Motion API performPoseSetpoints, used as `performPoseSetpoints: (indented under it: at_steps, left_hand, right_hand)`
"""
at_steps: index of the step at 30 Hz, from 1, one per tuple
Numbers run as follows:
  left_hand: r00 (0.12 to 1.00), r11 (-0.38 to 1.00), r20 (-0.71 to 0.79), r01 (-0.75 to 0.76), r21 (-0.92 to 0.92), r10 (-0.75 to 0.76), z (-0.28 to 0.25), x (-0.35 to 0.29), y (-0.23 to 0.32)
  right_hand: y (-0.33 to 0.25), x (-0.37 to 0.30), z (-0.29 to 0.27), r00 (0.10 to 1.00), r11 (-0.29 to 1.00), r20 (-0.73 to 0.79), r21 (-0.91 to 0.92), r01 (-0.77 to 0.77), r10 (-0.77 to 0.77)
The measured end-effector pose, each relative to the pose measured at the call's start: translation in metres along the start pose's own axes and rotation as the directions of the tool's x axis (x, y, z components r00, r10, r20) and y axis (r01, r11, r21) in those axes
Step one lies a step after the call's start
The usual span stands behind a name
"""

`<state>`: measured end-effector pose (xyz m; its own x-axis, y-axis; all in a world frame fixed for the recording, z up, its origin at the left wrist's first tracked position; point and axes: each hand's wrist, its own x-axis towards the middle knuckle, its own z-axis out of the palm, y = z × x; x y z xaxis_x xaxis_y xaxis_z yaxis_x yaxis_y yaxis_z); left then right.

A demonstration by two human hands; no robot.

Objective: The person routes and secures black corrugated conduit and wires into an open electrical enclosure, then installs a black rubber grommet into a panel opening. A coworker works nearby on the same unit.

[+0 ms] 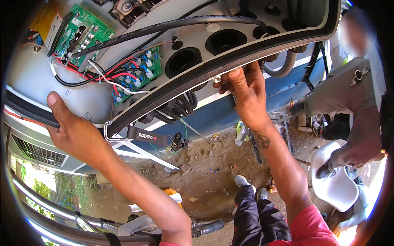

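My left hand (78, 133) grips the rim at the near left corner of an open metal cabinet (37, 74), thumb on top by the black seal and fingers hidden below. My right hand (248, 92) is at the underside of the near rim, thumb pressed up and fingers curled. A small pale metal ring-like piece (216, 79) is beside its fingertips; whether they hold it is unclear. A black rubber seal (197, 78) follows the curved rim between my hands. Inside lie two green circuit boards (88, 30) with red, white and black wires, and a thick black cable (172, 27).
A black strap (147, 136) hangs from the rim near coiled black conduit (176, 108). Grey conduit (283, 69) leaves the cabinet at right. Another person (349, 90) stands at right by a white plastic chair (334, 176). Metal pipes (61, 211) run at lower left; bare dirt (213, 172) lies below.
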<state>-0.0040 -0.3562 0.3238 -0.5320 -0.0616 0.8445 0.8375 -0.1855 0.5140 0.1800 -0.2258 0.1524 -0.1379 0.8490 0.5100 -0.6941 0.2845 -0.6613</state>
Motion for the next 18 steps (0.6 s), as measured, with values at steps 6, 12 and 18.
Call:
performPoseSetpoints:
  at_steps: [6,12,18]
  left_hand:
    - [0.999,0.997,-0.051,0.019,0.074,-0.016,0.0005,0.0002,-0.0036]
    - [0.997,0.995,-0.05,0.063,0.072,-0.06,0.0013,0.002,-0.0066]
    - [0.999,0.999,-0.041,0.01,0.033,-0.009,0.002,0.0032,-0.008]
  right_hand:
    - [0.0027,0.0012,0.0007,1.0,1.0,-0.014,-0.009,-0.008,0.008]
    - [0.007,0.0018,-0.0003,1.0,0.999,-0.007,-0.04,0.003,-0.003]
    - [0.0065,0.0001,-0.0003,1.0,0.999,0.003,-0.052,-0.003,0.003]
